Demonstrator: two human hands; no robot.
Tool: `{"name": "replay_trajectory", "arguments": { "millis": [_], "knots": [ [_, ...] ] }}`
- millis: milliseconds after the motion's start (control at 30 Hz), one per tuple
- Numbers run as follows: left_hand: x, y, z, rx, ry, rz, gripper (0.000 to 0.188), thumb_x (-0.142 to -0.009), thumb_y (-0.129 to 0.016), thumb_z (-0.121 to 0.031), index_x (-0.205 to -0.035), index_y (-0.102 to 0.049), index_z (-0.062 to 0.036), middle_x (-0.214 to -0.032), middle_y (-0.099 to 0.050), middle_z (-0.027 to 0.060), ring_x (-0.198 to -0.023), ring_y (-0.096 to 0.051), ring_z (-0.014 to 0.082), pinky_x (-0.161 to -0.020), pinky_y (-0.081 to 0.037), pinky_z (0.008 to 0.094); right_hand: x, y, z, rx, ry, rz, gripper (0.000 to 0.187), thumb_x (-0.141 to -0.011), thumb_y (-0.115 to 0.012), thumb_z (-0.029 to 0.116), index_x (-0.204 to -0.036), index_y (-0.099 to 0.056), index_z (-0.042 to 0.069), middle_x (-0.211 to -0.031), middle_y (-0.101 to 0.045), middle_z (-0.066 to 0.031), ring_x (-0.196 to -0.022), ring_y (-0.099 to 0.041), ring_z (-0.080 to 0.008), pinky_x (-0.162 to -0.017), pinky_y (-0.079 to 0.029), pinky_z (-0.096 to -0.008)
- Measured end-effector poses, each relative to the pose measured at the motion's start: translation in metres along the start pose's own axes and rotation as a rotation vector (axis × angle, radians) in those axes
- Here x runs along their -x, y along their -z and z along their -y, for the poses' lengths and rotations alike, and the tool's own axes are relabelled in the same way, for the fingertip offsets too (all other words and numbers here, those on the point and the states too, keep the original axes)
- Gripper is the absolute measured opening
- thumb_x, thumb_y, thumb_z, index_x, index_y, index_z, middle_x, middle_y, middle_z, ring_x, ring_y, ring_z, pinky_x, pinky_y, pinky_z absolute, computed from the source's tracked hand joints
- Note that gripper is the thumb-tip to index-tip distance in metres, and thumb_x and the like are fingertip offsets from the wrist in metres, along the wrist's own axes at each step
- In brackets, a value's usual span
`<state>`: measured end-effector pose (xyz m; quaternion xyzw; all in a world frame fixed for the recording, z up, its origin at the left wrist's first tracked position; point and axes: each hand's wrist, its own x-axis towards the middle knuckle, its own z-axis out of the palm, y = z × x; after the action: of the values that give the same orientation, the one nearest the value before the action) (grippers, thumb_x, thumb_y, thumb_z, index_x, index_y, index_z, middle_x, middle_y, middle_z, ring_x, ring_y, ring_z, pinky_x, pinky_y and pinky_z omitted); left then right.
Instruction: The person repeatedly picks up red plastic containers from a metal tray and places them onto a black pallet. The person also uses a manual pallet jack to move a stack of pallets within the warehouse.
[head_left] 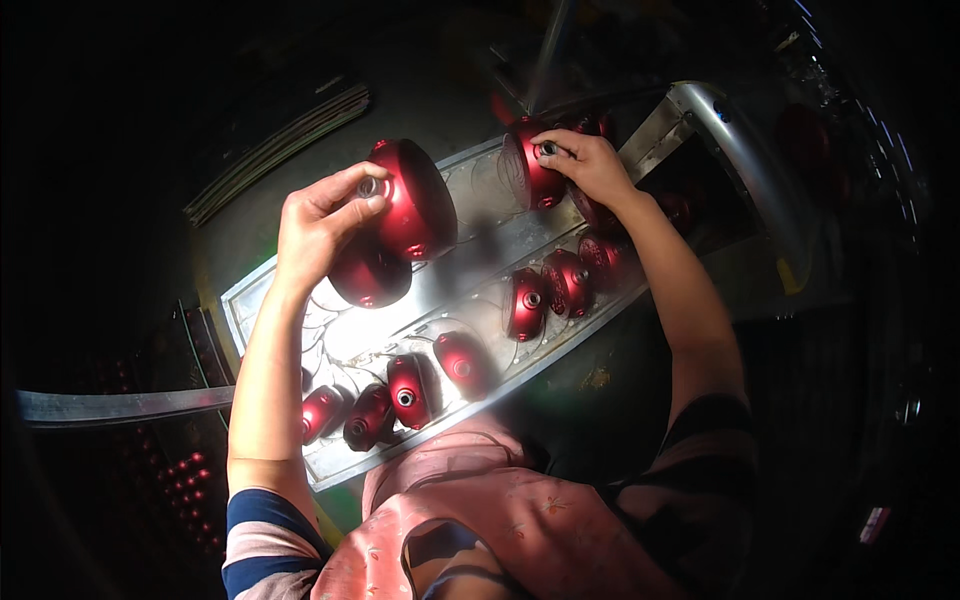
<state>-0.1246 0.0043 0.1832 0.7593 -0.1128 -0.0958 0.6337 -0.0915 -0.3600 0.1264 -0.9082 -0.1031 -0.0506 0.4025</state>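
Note:
Between the thumb and fingers of my left hand (325,220) is the short metal collar of a shiny red domed shell (418,205), raised and tilted on its side. A second red shell (368,275) sits just below it, partly hidden. My right hand (592,168) pinches the dark metal collar of another red domed shell (535,175) near the far edge of a long pale metal tray (350,475). Further red shells lie under and behind my right wrist, partly covered. Both hands are closed on their pieces.
Along the tray's near side lie several red shells, one (407,392) at left and one (527,303) at centre. A curved metal housing (745,150) stands at the right end. A metal bar (125,404) reaches in from the left. Stacked flat strips (280,150) lie beyond.

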Motion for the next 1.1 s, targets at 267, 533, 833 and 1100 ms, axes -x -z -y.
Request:
{"name": "replay_trajectory", "arguments": {
  "millis": [267,533,833,1100],
  "knots": [
    [-0.127,-0.05,0.161,-0.213,0.051,0.068,0.03,-0.082,-0.073,-0.006,-0.111,-0.068,-0.0009,-0.087,-0.068,0.0089,-0.079,-0.059,0.0112,-0.076,-0.048,0.027,-0.088,-0.12,-0.097,-0.049,-0.057,0.192,0.027,-0.083,-0.07,0.018,-0.11,-0.069,0.011,-0.065,-0.057,-0.0075,-0.06,-0.052,-0.0138,-0.061,-0.044,-0.0315],
    [-0.122,-0.008,0.212,-0.278,0.131,0.123,0.037,-0.079,-0.07,0.002,-0.116,-0.067,-0.0009,-0.071,-0.057,0.0037,-0.063,-0.048,0.0092,-0.062,-0.044,0.0258,-0.093,-0.163,-0.102,-0.151,-0.047,0.273,0.036,-0.083,-0.074,0.019,-0.117,-0.068,0.012,-0.064,-0.057,-0.0027,-0.059,-0.053,-0.0104,-0.058,-0.045,-0.0284],
    [-0.099,0.074,0.233,-0.327,-0.158,-0.059,0.022,-0.09,-0.061,-0.003,-0.111,-0.07,-0.0019,-0.073,-0.051,-0.0057,-0.057,-0.039,0.0007,-0.051,-0.029,0.0189,-0.13,-0.197,-0.111,-0.452,-0.15,0.026,0.031,-0.086,-0.072,0.011,-0.117,-0.067,0.006,-0.062,-0.05,0.0055,-0.057,-0.044,-0.0031,-0.052,-0.038,-0.0223],
    [0.034,0.087,0.152,-0.041,-0.376,-0.324,0.027,-0.091,-0.061,-0.006,-0.116,-0.066,0.0014,-0.098,-0.066,0.0072,-0.086,-0.06,0.015,-0.082,-0.047,0.0282,-0.05,-0.18,0.03,-0.591,0.132,-0.323,0.048,-0.086,-0.069,0.003,-0.132,-0.055,0.008,-0.084,-0.06,0.0016,-0.073,-0.052,-0.0022,-0.068,-0.046,-0.0185]
  ]
}}
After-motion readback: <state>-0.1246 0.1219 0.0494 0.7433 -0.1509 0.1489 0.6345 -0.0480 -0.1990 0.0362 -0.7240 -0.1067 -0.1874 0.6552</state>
